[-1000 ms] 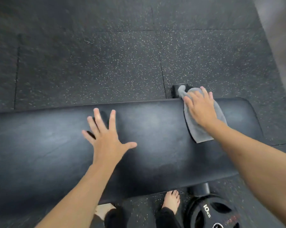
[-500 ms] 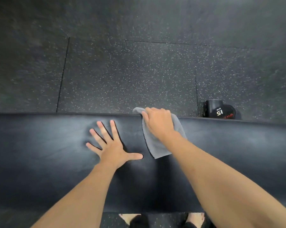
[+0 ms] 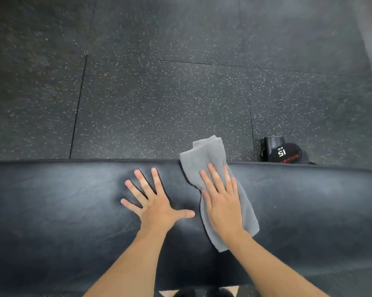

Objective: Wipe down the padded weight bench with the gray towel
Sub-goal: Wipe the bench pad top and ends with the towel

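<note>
- Head view: the speckled rubber floor [image 3: 163, 99] fills the upper half, laid in large tiles with thin seams between them.
- The black padded bench [image 3: 63, 211] runs across the whole frame from left to right, its vinyl faintly streaked. I judge the wipe is best done in long overlapping strokes along its length, keeping even pressure so no band is skipped, and taking in the far edge.
- The gray towel [image 3: 242, 209] lies folded on the bench right of centre, its far end hanging just past the far edge.
- The right hand [image 3: 222, 204] presses flat on the towel, fingers straight and close together, gripping nothing, only pinning the cloth down.
- The left hand [image 3: 157, 206] rests on the bare bench just beside the towel, fingers spread wide, holding nothing; it seems to be a brace.
- A black dumbbell [image 3: 282, 152] marked 15 sits on the floor just beyond the far edge.
- No containers are in view.
</note>
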